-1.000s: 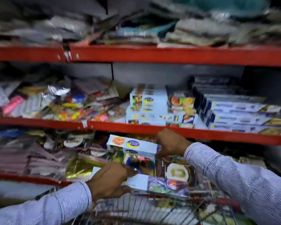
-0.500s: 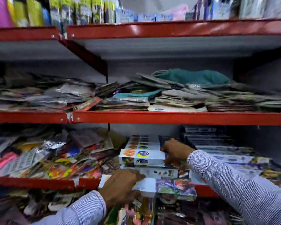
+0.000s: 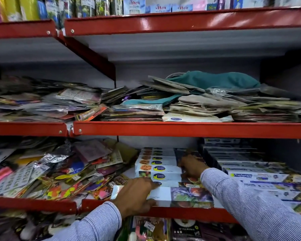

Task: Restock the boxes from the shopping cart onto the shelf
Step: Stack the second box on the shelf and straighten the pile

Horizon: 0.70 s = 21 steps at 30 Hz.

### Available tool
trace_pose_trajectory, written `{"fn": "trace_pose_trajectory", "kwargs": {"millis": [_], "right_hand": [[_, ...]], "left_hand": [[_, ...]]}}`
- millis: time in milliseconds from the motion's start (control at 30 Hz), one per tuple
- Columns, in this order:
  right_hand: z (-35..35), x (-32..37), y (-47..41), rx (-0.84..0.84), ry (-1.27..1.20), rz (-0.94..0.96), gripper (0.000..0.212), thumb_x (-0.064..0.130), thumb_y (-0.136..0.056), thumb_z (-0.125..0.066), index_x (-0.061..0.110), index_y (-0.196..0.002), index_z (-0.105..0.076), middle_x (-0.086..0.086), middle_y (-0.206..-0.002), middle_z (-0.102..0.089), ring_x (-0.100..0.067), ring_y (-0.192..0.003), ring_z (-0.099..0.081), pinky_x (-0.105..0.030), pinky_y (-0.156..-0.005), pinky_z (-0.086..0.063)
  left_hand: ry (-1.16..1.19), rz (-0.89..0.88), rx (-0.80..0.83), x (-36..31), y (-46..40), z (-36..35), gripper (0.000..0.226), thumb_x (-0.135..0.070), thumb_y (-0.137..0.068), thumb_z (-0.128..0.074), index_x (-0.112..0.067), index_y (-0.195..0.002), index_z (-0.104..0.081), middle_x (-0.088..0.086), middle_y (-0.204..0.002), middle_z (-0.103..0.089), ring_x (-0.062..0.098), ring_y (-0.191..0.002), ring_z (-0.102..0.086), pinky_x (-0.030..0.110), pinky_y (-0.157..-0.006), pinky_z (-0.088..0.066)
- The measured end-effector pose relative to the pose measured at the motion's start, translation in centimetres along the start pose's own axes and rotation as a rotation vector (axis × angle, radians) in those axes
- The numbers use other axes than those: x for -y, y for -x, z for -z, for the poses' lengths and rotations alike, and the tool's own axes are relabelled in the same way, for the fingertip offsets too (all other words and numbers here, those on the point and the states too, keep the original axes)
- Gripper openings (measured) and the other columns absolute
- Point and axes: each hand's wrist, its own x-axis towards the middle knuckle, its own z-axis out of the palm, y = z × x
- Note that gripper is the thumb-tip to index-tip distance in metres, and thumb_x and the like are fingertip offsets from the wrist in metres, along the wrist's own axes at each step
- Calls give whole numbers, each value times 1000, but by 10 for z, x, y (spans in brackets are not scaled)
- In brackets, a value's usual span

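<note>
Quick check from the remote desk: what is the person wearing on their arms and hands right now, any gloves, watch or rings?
Both arms wear long sleeves of a light shirt with fine blue and white stripes, the left sleeve and the right sleeve, each ending in a cuff at the wrist. The left hand and the right hand are bare: no gloves, and no watch or rings show.

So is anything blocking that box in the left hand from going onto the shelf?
Nothing visible does. The left hand holds the box at the front edge of the shelf, already lying in front of the stack of boxes, where the right hand rests. The loose packets lie off to the left.
</note>
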Motion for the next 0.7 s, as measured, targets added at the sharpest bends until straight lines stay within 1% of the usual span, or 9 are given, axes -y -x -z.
{"fn": "trace_pose_trajectory", "kwargs": {"millis": [67,133,200,300,367,433,533,633,700], "right_hand": [[-3,-3,-1,-3,-48,-15,20,13,-80,-75,20,-69,-60,-8,-89,-65,-11,-79,-55,-21,-67,-35],[-4,-3,-2,-25,-182,-53,11,6,-83,-71,17,-81,-68,-11,-92,-66,-10,-80,-62,-23,-69,-46],[-5,-7,-4,-63,-303,-103,11,0,-85,-64,1,-92,-71,-18,-92,-71,-14,-64,-69,-26,-65,-52],[-9,-12,-5,-91,-262,-75,18,0,-89,-57,-5,-98,-72,-19,-93,-75,-12,-55,-69,-25,-60,-53],[-8,-9,-4,-73,-292,-72,17,3,-87,-64,-1,-101,-73,-16,-96,-77,-14,-65,-72,-27,-67,-56],[-7,-7,-2,-80,-184,-33,21,5,-82,-74,3,-102,-75,-14,-103,-77,-24,-85,-74,-33,-79,-57],[-7,-6,-5,-76,-171,-23,20,7,-87,-67,-2,-105,-70,-20,-109,-73,-34,-97,-71,-35,-76,-54],[-7,-6,-5,-68,-196,-13,24,9,-93,-60,-5,-112,-66,-22,-109,-71,-25,-82,-67,-29,-64,-51],[-4,-6,-5,-59,-197,50,23,9,-91,-67,-8,-105,-69,-22,-98,-76,-21,-78,-73,-36,-71,-61]], "left_hand": [[-8,11,5,2,-3,-2,67,-54,-88,-65,-29,-147,-46,-2,-134,-65,22,-119,-60,35,-94,-49],[-8,22,9,2,-6,-4,68,-55,-88,-65,-29,-148,-45,-2,-134,-65,23,-119,-60,35,-95,-49],[-10,29,13,2,-10,-6,67,-55,-88,-65,-29,-147,-46,-3,-135,-64,23,-119,-60,36,-96,-49],[-19,27,18,-2,-15,-8,65,-55,-88,-66,-29,-144,-49,-3,-134,-66,24,-118,-61,37,-95,-50],[-23,25,23,-4,-18,-10,65,-56,-88,-66,-28,-144,-50,-2,-135,-65,24,-118,-61,37,-95,-50],[-22,26,23,-5,-22,-11,65,-57,-87,-66,-27,-143,-51,-2,-135,-65,24,-119,-61,38,-96,-50],[-14,24,12,-6,-31,-12,62,-57,-86,-67,-25,-138,-56,-1,-130,-68,26,-115,-63,39,-93,-52],[11,33,-6,-4,-43,-14,63,-55,-86,-69,-22,-138,-56,0,-130,-68,27,-114,-65,37,-90,-53],[22,47,-12,-1,-52,-17,64,-53,-87,-68,-22,-141,-54,2,-135,-65,28,-119,-63,38,-91,-53]]}}
